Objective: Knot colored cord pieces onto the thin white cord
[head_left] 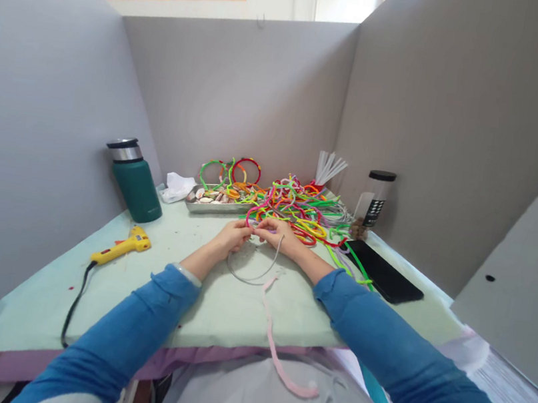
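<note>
My left hand (235,237) and my right hand (274,234) are close together over the middle of the table, fingers pinched. Between and below them hangs a thin grey loop (247,282), its ends running up to my fingers. A pink curved piece (249,215) rises at my fingertips; whether it is held or lies behind them is hard to tell. A pale pink strip (272,345) droops over the table's front edge, below the loop. Just behind my hands lies a heap of coloured fuzzy strips (294,198).
At the left are a yellow glue gun (121,249) with a black cord and a green bottle (137,190). A metal tray (217,208) of small pieces stands behind. A black phone-like slab (384,271) and clear jar (374,200) are at the right. Grey partitions surround the table.
</note>
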`<state>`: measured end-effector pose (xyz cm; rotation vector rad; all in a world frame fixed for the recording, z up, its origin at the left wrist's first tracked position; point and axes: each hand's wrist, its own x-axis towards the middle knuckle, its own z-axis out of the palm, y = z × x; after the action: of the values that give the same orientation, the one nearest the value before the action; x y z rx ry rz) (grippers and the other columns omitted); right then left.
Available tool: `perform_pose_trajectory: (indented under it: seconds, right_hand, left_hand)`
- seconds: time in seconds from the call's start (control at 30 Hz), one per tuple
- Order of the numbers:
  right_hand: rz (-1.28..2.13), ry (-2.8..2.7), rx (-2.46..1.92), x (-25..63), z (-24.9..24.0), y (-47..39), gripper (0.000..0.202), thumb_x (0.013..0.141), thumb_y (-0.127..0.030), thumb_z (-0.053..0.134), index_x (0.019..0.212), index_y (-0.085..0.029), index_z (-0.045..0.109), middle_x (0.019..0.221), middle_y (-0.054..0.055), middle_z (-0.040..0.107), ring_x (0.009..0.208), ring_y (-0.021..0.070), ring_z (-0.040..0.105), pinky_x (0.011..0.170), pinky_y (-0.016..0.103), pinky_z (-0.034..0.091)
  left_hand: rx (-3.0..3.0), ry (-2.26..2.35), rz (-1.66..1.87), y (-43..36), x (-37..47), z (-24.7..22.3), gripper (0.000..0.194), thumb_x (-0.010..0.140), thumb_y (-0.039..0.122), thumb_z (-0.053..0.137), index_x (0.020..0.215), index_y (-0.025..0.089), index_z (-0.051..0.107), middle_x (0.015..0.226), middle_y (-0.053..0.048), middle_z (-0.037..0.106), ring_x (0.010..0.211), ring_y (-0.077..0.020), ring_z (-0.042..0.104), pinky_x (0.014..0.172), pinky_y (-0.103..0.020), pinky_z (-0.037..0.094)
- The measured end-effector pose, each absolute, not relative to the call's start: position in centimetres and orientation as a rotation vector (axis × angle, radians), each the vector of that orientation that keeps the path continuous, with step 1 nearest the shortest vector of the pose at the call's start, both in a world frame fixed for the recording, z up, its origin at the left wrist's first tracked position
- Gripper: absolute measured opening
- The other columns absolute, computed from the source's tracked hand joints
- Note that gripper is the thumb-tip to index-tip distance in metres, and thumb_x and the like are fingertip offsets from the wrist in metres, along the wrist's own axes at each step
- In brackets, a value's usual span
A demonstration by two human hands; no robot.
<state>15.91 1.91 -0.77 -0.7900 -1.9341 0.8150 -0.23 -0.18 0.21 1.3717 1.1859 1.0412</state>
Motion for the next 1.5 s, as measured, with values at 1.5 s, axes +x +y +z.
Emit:
perform_pose_trajectory:
  seconds: [1.5]
  right_hand:
    - [0.828,-1.964,-0.758,15.89,-0.79,1.88,0.020,0.072,-0.033,0.059,0.074,-0.013,0.063,0.060,-0.001,0.058,0.055,0.0086,0.049,0.058,0.021,0.039]
  left_hand:
    - [1.449,1.281,1.067,-0.74,0.17,0.23,0.026,0.076,0.039,0.059,0.074,0.016,0.045,0.046,0.007,0.044,0.029,-0.0006,0.024,0.034,-0.019,0.009]
